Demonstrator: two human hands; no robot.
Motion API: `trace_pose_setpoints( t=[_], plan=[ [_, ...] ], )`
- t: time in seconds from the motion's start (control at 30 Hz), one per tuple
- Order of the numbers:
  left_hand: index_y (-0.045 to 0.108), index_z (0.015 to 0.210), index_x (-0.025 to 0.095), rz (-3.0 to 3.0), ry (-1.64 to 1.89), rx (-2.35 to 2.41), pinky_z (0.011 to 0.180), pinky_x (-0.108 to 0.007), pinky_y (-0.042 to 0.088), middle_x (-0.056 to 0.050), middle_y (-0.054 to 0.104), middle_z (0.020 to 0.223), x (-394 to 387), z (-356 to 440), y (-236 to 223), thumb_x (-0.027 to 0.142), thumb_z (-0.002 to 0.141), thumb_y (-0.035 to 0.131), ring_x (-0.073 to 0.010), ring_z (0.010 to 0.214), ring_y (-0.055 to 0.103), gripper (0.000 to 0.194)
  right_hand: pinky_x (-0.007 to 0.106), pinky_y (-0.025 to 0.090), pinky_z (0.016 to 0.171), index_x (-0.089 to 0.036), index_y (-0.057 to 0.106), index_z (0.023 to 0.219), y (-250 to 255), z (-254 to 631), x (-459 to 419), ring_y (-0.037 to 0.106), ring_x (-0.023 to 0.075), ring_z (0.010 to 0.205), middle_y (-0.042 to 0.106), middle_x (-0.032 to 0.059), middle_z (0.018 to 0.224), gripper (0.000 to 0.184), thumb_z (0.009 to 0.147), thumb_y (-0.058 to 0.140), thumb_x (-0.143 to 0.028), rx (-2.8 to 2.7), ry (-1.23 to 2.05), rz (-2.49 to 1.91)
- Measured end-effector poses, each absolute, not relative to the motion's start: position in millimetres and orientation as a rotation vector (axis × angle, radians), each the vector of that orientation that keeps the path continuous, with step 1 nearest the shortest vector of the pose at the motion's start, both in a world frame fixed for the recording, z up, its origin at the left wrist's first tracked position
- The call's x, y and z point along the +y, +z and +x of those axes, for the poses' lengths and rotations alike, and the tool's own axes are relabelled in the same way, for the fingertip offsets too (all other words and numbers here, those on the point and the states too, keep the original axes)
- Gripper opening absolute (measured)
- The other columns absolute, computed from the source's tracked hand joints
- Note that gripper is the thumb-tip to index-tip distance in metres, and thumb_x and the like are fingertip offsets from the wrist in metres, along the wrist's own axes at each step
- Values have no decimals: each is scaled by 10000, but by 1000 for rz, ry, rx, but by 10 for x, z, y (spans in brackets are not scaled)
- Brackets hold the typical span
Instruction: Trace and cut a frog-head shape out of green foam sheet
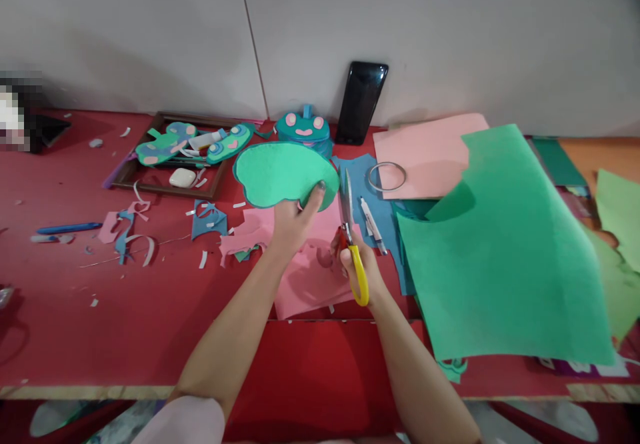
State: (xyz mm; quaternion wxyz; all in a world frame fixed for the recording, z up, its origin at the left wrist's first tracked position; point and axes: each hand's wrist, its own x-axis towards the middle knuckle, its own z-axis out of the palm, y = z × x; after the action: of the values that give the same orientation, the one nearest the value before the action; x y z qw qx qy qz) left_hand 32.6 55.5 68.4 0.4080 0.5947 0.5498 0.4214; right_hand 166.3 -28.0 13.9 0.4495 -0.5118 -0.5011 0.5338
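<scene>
My left hand [296,223] grips a rounded green felt piece [285,172] with a darker green border, thumb on top near its right end. In my right hand [361,257] is a pair of scissors [360,277] with yellow and red handles, its blades pointing up and away, close to the right edge of the felt piece. Beneath both hands lie pink felt scraps [310,291], and blue felt [373,177] is spread just right of the blades. A white pen [373,224] rests on that blue felt.
A large green felt sheet [510,257] covers the right side, overlapping pink felt [425,151] with a metal ring [387,177]. A phone [363,103] leans on the wall beside a frog-faced pouch [303,127]. At left are a brown frame [165,189], a blue pen [70,228] and scattered scraps.
</scene>
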Motion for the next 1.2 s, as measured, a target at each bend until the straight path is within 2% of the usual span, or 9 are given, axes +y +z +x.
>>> trace_pose_setpoints(
  t=[0.13,0.3,0.43,0.67,0.83,0.97,1.1,1.2],
  plan=[
    [523,594,221,1564,1249,1422,747,-285,459,-8,597,632,542,350,671,509,809,484,-181,850,588,361,212,268,418,-202,460,784,144,1663,-277,329,77,498,422,-24,652,472,746,493,-671,-1210,1335,-1293],
    [607,697,221,1598,1286,1379,836,-270,445,-3,669,777,540,357,678,437,818,512,-152,846,607,265,206,258,404,-198,467,784,145,1662,-272,323,68,475,428,-30,641,478,732,514,-670,-1193,1339,-1318],
    [618,725,226,1623,1286,1366,874,-288,438,-15,678,823,544,347,683,449,821,508,-162,874,605,267,203,255,396,-196,474,799,143,1662,-270,323,63,469,442,-28,659,485,730,508,-675,-1184,1342,-1321],
    [550,644,211,1621,1238,1412,792,-273,458,-7,622,690,533,357,660,475,826,488,-145,732,572,326,199,264,400,-197,457,781,124,1668,-274,322,62,473,419,-33,640,457,750,504,-651,-1189,1336,-1311],
    [565,680,198,1588,1276,1407,813,-263,450,-14,635,753,518,412,643,437,826,492,-142,788,584,289,200,266,403,-200,453,767,147,1672,-271,315,67,468,388,-44,600,435,756,512,-631,-1212,1314,-1343],
    [530,595,192,1552,1275,1442,732,-242,446,3,574,627,481,461,643,432,825,494,-129,705,564,334,202,276,409,-200,454,765,158,1672,-268,320,70,466,378,-48,576,419,770,503,-616,-1227,1300,-1349],
    [537,606,182,1511,1329,1424,706,-226,430,12,567,621,445,503,659,402,831,495,-109,657,543,317,202,282,412,-196,458,768,163,1664,-269,328,67,468,401,-44,591,419,767,509,-612,-1214,1291,-1344],
    [496,539,179,1463,1335,1487,615,-222,408,18,517,548,427,532,652,403,815,520,-99,576,505,357,201,285,413,-194,463,767,171,1660,-268,330,64,469,400,-46,593,408,761,527,-597,-1204,1299,-1345]
  ],
)
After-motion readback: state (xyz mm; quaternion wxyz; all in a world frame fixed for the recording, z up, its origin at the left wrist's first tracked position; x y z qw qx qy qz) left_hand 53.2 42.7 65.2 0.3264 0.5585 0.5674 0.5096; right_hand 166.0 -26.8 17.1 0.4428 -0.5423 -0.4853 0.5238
